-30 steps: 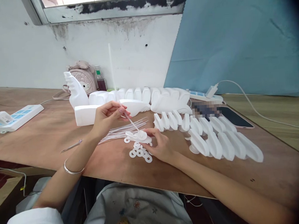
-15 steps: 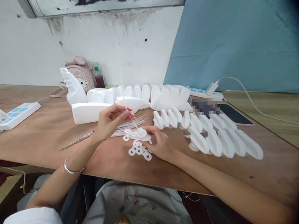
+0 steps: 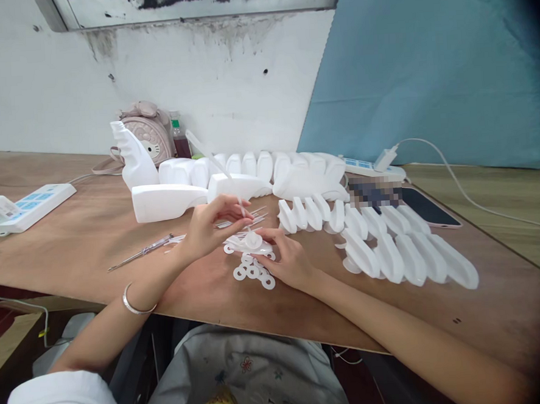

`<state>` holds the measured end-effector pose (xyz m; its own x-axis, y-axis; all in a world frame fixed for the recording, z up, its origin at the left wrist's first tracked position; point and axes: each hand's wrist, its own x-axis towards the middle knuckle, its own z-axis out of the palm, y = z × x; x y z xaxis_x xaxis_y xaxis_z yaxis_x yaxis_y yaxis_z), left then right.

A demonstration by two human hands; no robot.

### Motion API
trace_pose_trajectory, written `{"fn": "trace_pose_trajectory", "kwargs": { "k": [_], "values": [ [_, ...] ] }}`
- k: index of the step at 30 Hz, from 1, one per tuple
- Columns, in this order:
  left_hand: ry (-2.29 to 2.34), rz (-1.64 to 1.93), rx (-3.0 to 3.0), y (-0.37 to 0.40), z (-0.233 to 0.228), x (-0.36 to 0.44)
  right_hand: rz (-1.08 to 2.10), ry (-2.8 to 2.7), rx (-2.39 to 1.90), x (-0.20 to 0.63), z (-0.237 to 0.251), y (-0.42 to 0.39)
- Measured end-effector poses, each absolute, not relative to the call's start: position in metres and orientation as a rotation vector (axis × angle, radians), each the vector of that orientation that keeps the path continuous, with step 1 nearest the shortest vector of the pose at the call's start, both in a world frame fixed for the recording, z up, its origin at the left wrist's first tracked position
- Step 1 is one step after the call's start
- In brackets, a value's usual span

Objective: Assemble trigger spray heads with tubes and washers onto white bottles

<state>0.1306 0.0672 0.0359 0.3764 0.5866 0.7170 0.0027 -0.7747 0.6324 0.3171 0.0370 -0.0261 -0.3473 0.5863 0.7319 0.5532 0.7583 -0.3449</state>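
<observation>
Wooden table (image 3: 93,237) by stained wall. Left hand (image 3: 207,227) pinching thin tube (image 3: 213,163), now tilted far-left and pushed deeper into white pump head (image 3: 249,244); right hand (image 3: 289,259) gripping head. Insertion nearly seated, probably.

A white power strip (image 3: 26,208) lies left; a pink bag (image 3: 149,133) stands by the wall.

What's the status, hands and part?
Left hand pinches thin tube. Right hand steadies white pump piece. Washers lie just below.
</observation>
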Motion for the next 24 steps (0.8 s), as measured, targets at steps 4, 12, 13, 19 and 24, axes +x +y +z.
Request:
{"fn": "trace_pose_trajectory", "kwargs": {
  "k": [4,12,13,19,24],
  "values": [
    [0.565,1.262,2.236,0.0665,0.0327,0.1326,0.067,-2.007,-0.896,0.3172,-0.0257,0.0374],
    [0.785,1.177,2.318,0.0639,0.0375,0.1345,0.106,-2.04,-0.909,0.3175,-0.0263,0.0369],
    [0.801,1.166,2.315,0.0639,0.0378,0.1346,0.109,-2.048,-0.908,0.3175,-0.0261,0.0369],
    [0.894,1.088,2.332,0.0661,0.0359,0.1366,0.14,-2.139,-0.905,0.3168,-0.0265,0.0384],
    [0.926,1.015,2.352,0.0688,0.0365,0.1403,0.104,-2.135,-0.92,0.3163,-0.0287,0.0402]
  ]
}}
